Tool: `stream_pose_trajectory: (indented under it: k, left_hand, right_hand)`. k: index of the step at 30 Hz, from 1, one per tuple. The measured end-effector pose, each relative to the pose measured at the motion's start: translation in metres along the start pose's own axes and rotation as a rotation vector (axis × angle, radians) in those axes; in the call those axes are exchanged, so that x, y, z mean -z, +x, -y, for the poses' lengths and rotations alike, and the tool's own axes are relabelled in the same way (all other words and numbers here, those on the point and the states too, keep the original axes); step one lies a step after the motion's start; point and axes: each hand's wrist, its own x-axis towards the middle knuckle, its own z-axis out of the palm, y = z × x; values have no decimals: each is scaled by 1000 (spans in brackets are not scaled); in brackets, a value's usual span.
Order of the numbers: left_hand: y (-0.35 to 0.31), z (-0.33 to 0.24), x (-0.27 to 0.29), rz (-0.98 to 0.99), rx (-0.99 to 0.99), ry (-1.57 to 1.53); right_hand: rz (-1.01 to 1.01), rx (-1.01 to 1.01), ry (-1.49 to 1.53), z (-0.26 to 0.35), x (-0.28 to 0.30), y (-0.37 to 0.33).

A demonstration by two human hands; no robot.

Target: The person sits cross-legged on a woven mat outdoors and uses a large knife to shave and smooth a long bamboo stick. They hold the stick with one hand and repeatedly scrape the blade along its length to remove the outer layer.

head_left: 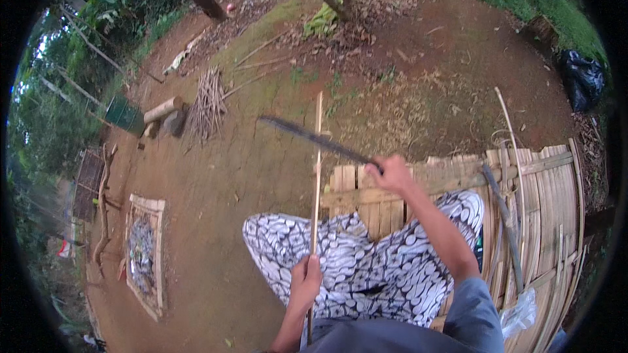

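Observation:
My right hand (392, 175) is closed round the handle of a long dark machete (307, 135), whose blade points away to the left. The blade crosses a thin pale bamboo strip (318, 189); whether they touch I cannot tell. Low in the view, my left hand (305, 280) grips that strip, which stands lengthwise away from me. A small curl of shaving seems to stick out from the strip near the blade. Under both arms lies the black-and-white patterned cloth (366, 268) over my legs.
I sit on a bamboo slat platform (540, 202). On it lie a grey stick or blade-like piece (507, 229), thin strips and a clear plastic bag (519, 314). Shavings litter the ground ahead. A stick pile (208, 103), a log (163, 110) and a bamboo-framed bed of rubble (159, 255) are leftward.

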Motion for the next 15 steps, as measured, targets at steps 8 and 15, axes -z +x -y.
stream_pose_trajectory:
  k: [8,15]
  left_hand:
    - [4,-5,-2,140,267,-301]
    - [12,2,4,124,243,-326]
  right_hand:
    - [207,638,41,61,4,-16]
    - [115,166,-94,13,9,0]
